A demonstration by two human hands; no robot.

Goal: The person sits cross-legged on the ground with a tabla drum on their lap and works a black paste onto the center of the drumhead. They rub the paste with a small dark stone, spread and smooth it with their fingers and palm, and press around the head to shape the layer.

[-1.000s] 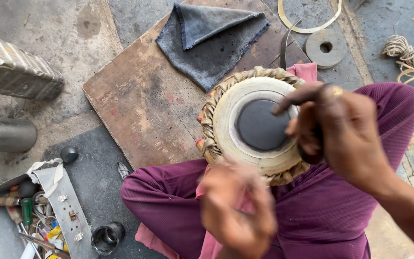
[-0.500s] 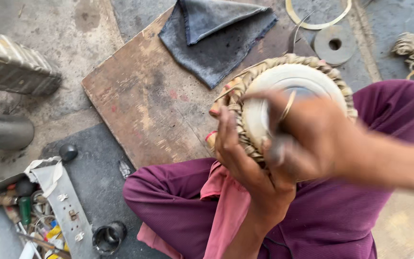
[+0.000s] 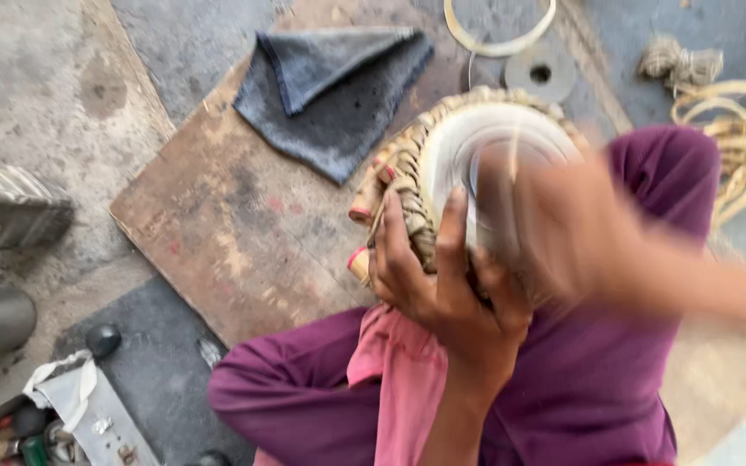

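The left hand grasps the near side of a round hand drum with a pale skin head and a woven tan strap rim, its fingers spread up over the braided edge and the thumb underneath. The drum rests tilted on the person's lap, above the purple trouser legs and a pink cloth.

The right hand lies across the drum head, heavily blurred; whether it is clenched or released cannot be told.

Beyond the drum, a folded dark grey cloth lies on a worn brown wooden board on the concrete floor. A pale ring-shaped hoop and a grey metal disc with a centre hole sit near the drum's far edge. A bundle of tan straps and cord lies at the right.
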